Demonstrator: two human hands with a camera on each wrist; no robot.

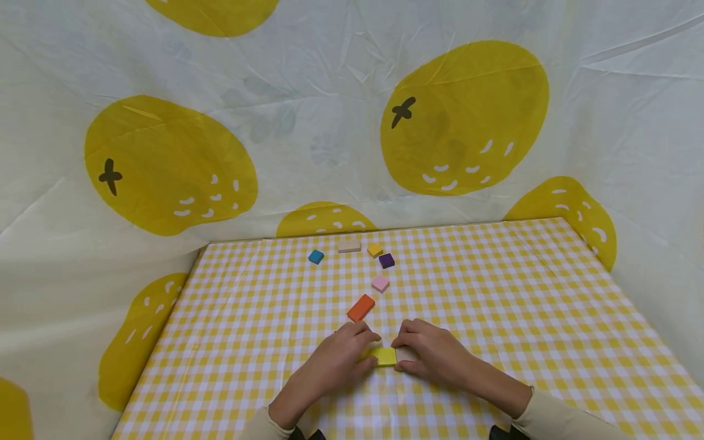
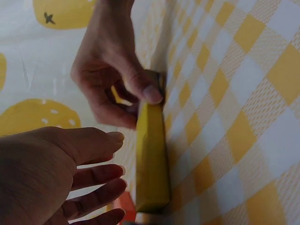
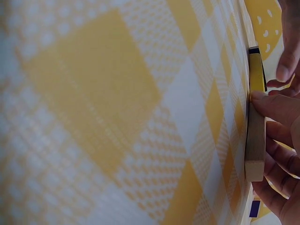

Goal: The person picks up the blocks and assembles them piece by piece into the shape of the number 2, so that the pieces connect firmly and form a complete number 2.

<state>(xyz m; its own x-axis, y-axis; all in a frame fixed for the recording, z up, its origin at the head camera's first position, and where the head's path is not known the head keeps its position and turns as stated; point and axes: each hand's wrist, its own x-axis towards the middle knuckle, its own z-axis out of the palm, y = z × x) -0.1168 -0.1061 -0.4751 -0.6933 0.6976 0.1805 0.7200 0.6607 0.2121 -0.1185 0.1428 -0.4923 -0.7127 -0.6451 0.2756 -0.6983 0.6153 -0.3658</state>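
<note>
A yellow block lies end to end with a plain wooden block near the front of the table. My right hand pinches the wooden block between thumb and fingers, its thumb tip at the joint with the yellow one. Around the yellow block's left end, my left hand holds its thumb and fingers spread; in the left wrist view a gap shows between the fingers and the yellow block. A dark end piece shows past the yellow block in the right wrist view; its kind is unclear.
An orange block lies just beyond my left hand. Farther back are a pink block, a purple block, a small yellow block, another wooden block and a blue block. A checked cloth covers the table.
</note>
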